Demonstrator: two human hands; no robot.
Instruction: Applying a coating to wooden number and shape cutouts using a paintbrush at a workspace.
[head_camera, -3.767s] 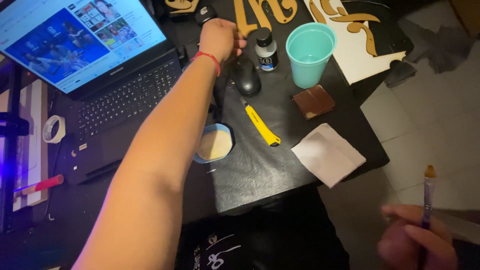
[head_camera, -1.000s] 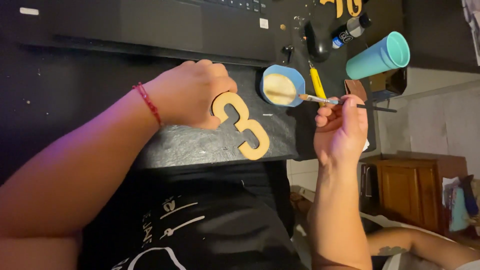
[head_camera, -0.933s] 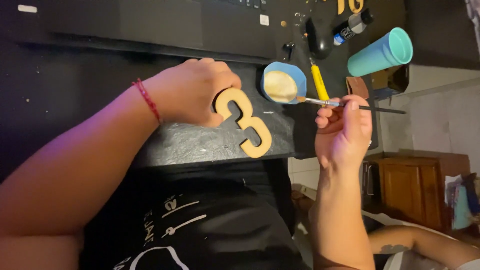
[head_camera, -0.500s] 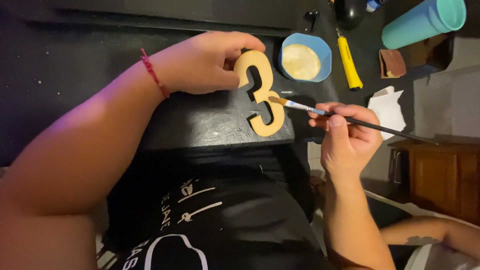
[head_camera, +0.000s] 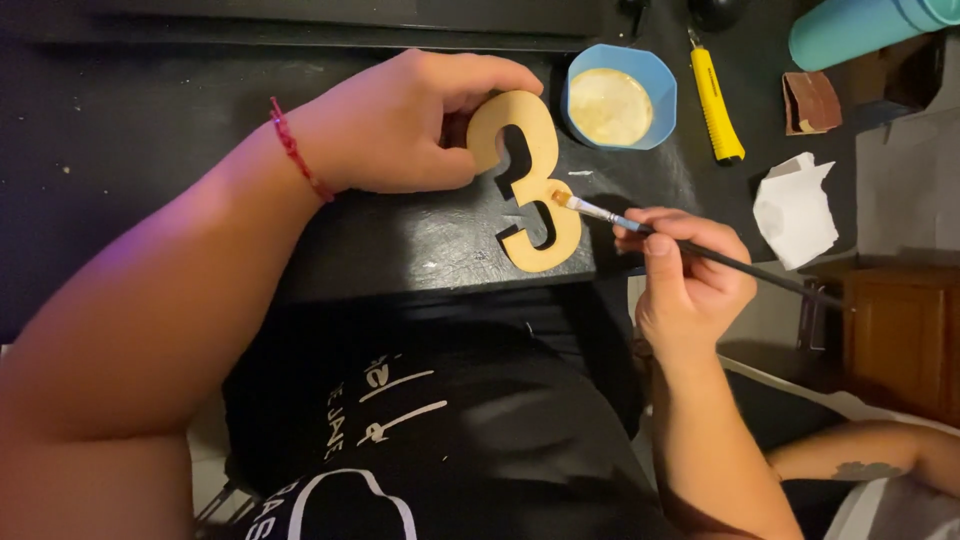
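Observation:
A flat wooden cut-out in the shape of a numeral (head_camera: 535, 185) lies on the black table (head_camera: 150, 150) near its front edge. My left hand (head_camera: 400, 125) pinches the top curve of the cut-out and holds it down. My right hand (head_camera: 690, 280) grips a thin paintbrush (head_camera: 690, 243) with a dark handle; its pale bristle tip touches the cut-out's middle, on the right edge. A red cord bracelet circles my left wrist.
A blue bowl (head_camera: 620, 100) with pale liquid sits just beyond the cut-out. A yellow utility knife (head_camera: 716, 105), a brown sanding block (head_camera: 810, 100), a teal cup (head_camera: 860, 30) and a crumpled white tissue (head_camera: 795, 210) lie to the right. A wooden cabinet (head_camera: 900, 330) stands lower right.
The brush has come away from the blue bowl and down onto the cut-out's middle. My left hand has shifted the cut-out slightly and keeps hold of its top.

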